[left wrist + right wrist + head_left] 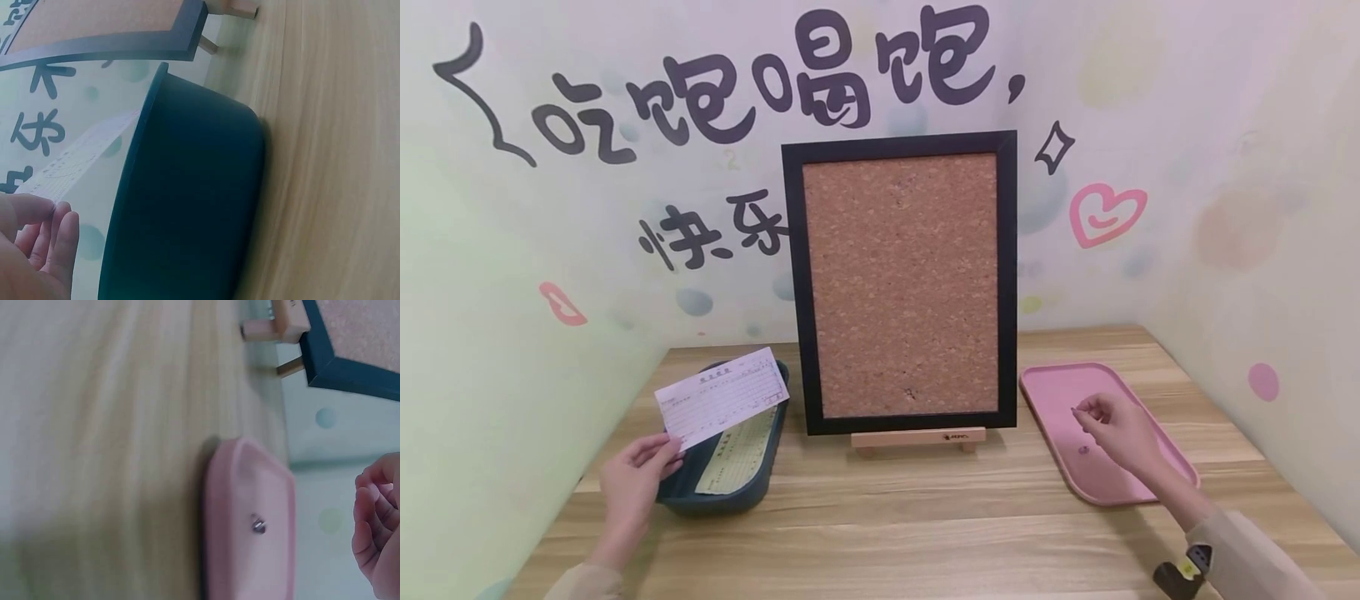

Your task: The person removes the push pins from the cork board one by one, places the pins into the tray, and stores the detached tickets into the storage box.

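Observation:
My left hand (634,483) pinches a white printed paper slip (722,398) by its lower left corner. The slip is tilted above a dark teal bin (730,502). Inside the bin lies a yellowish printed slip (736,454). Over the pink tray (1075,483) is my right hand (1116,429), thumb and fingertips together. A tiny dark pushpin, mostly hidden, shows at those fingertips in the head view. Another small shiny pushpin (259,524) lies on the tray beneath. Between the hands stands a cork board (906,283) in a black frame.
A small wooden stand (917,437) supports the board on the wood-grain table (910,533). Behind is a wall (700,183) with black lettering. A black object (1176,579) with a yellow patch is by my right sleeve.

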`<state>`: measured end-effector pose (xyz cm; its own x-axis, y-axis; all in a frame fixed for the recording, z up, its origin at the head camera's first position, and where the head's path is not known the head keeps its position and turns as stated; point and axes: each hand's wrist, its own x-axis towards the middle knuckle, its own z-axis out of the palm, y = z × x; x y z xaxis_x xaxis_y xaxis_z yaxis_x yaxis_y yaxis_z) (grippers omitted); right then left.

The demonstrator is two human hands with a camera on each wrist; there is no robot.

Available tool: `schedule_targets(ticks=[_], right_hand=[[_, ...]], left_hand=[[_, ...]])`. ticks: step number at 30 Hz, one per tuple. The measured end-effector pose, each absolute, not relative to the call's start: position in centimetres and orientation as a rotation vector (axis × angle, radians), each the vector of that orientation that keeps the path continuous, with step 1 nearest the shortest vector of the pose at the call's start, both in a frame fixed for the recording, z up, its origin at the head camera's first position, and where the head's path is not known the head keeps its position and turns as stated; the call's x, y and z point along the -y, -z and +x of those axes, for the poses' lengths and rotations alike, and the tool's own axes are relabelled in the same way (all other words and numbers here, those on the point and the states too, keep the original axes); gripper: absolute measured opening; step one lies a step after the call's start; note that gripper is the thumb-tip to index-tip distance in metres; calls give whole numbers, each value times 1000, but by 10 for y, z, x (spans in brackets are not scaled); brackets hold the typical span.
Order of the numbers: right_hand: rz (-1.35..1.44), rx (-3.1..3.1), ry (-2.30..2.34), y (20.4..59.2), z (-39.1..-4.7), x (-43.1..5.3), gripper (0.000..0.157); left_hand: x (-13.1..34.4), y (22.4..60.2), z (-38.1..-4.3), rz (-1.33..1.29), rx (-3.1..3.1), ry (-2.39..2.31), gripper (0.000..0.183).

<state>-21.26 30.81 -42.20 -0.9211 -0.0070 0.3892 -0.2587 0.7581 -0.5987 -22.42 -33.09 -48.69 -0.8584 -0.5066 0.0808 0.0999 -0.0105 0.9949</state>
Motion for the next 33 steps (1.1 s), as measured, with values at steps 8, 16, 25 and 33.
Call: schedule_targets(ticks=[8,16,25,33], right_hand=[[178,2628,-937,436,-205,-322,8],[97,2714,-931,442,-199,-331,13],[103,2710,-863,455,-195,-335,4],[112,2677,-878,461,-193,-338,4]], left_hand=[[336,489,-221,446,1833,1920,23],[336,490,-217,475,1841,1867,20],[335,491,-215,542,1892,1786,20],[338,492,-212,579,1914,1720,19]])
